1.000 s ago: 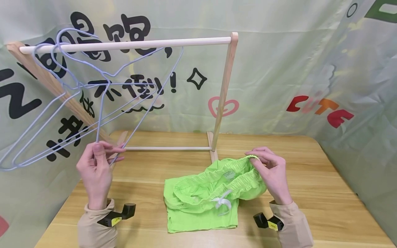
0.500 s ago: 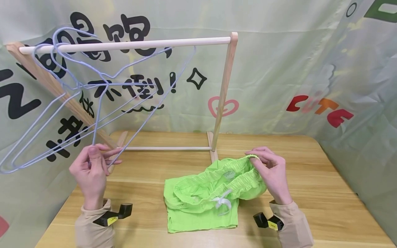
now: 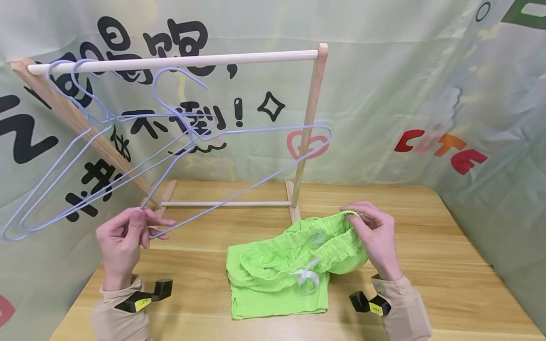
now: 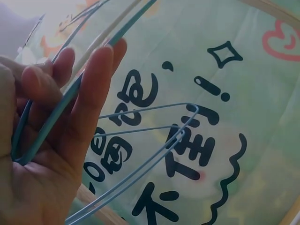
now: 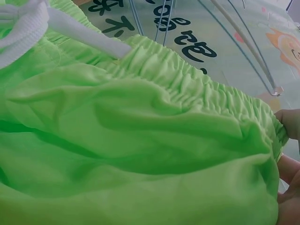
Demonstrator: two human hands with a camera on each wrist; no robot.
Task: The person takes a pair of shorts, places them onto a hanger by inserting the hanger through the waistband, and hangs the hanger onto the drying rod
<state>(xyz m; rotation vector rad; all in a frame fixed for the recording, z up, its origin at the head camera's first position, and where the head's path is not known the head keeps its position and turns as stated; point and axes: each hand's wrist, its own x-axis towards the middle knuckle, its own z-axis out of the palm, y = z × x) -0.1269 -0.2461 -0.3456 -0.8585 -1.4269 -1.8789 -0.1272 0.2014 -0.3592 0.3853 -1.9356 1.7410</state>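
My left hand grips one corner of a light blue wire hanger, tilted in the air with its hook below and apart from the rail. In the left wrist view that hanger's corner lies across the palm, between thumb and fingers. Bright green shorts with an elastic waistband and a white drawstring bow lie partly folded on the table. My right hand pinches the right end of the waistband and lifts it. The right wrist view shows the gathered waistband close up, with only parts of the fingers.
A drying rack with a white rail and wooden posts stands at the back of the wooden table. Several thin wires of two more blue hangers hang at its left end. A printed curtain surrounds the table.
The held hanger has come off the rail, swinging down and right, its far corner now before the right post. My left hand moved slightly left and down. The right hand and shorts stay put.
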